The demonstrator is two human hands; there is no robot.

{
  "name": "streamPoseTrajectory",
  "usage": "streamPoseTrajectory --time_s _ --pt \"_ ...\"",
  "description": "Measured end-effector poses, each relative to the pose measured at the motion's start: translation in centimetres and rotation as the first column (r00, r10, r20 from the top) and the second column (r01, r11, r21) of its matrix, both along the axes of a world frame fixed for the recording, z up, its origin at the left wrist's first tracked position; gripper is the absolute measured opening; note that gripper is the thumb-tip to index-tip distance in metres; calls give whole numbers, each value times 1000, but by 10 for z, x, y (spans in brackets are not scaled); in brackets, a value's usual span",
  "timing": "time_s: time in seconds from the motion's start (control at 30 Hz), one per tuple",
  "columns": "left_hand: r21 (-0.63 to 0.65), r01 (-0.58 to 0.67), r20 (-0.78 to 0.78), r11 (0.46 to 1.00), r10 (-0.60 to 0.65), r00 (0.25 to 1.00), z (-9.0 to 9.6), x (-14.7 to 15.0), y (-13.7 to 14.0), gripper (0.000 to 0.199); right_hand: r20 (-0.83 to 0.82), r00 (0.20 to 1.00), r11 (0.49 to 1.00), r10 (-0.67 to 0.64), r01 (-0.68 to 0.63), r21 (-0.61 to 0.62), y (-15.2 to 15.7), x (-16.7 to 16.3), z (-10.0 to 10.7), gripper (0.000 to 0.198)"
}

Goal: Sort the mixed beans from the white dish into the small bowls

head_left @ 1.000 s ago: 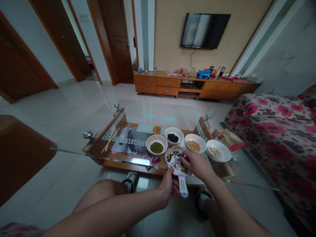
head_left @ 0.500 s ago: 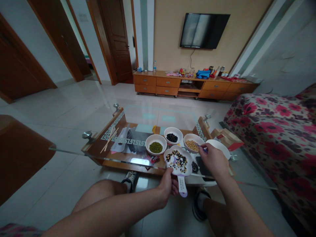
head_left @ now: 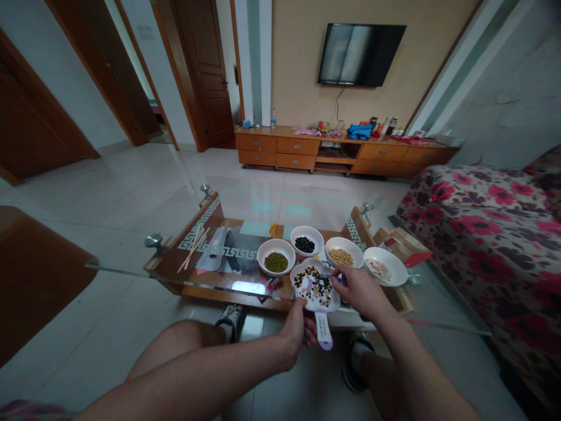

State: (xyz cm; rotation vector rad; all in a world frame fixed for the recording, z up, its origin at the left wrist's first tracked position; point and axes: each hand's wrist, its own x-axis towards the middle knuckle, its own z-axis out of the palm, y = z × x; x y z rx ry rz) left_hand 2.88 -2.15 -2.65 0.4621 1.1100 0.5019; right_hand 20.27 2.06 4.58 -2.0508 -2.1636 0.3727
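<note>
My left hand (head_left: 300, 327) grips a white flower-shaped dish (head_left: 312, 305) near the base of its short, purple-edged handle. Mixed black, yellow and pale beans lie scattered in it. My right hand (head_left: 362, 291) pinches a slim purple utensil, perhaps a spoon (head_left: 340, 280), whose far end reaches over the dish's right side. Behind the dish stand a white bowl of green beans (head_left: 276, 262), one of black beans (head_left: 304, 244) and one of yellow soybeans (head_left: 340, 256). Another white bowl (head_left: 397, 269) with pale flat pieces sits just beyond my right hand.
Everything stands on a glass coffee table (head_left: 241, 228) with a lower wooden shelf. Chopsticks (head_left: 193, 250) lie at its left, a brown paper bag (head_left: 407, 247) at its right. A flowered sofa (head_left: 482, 204) flanks the right side; a long TV cabinet (head_left: 298, 153) runs along the wall.
My right hand has moved left with the purple utensil, from the soybean bowl to over the dish, uncovering the rightmost bowl. My left hand holds the dish in nearly the same place.
</note>
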Motion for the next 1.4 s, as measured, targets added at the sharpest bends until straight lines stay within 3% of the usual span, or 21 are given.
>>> streamPoseTrajectory --time_s 0.67,1.4 --pt "-7 11 -12 1000 -11 1000 0 1 1 62 12 999 998 32 -31 -52 3 -1 -13 19" --pt "-11 10 -19 1000 -10 1000 1 2 1 65 -14 999 999 34 -34 -13 1 -3 -7 21"
